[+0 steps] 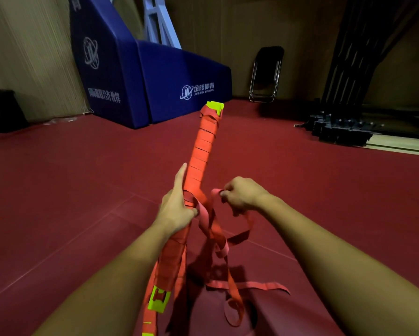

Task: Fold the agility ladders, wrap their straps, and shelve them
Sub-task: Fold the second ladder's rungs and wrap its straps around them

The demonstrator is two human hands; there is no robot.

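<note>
— Orange webbing covers nearly the whole folded agility ladder (201, 151), a long bundle of rungs that rises at a slant from the lower middle of the frame toward a blue padded base (155, 81). Where is it held?

— At mid-length. The left hand (177, 204) grips the bundle, fingers (180, 175) laid along its side and thumb closed across the wrapped turns. Yellow-green rung ends (215, 106) show at the top, and another yellow-green piece (158, 300) near the left forearm.

— And the right hand?

— The right hand (242, 194) sits just beside the bundle, its fingers pinched shut on a loop of the loose strap (218, 236). From there the strap hangs in tangled coils and trails onto the dark red floor (70, 178), one end lying flat at lower right.

— What surrounds the scene?

— White lettering and a logo mark the blue base. A folded black chair (266, 73) leans against the wooden wall (227, 32) behind, and a dark metal frame (344, 127) stands at the right, well apart from the ladder.
</note>
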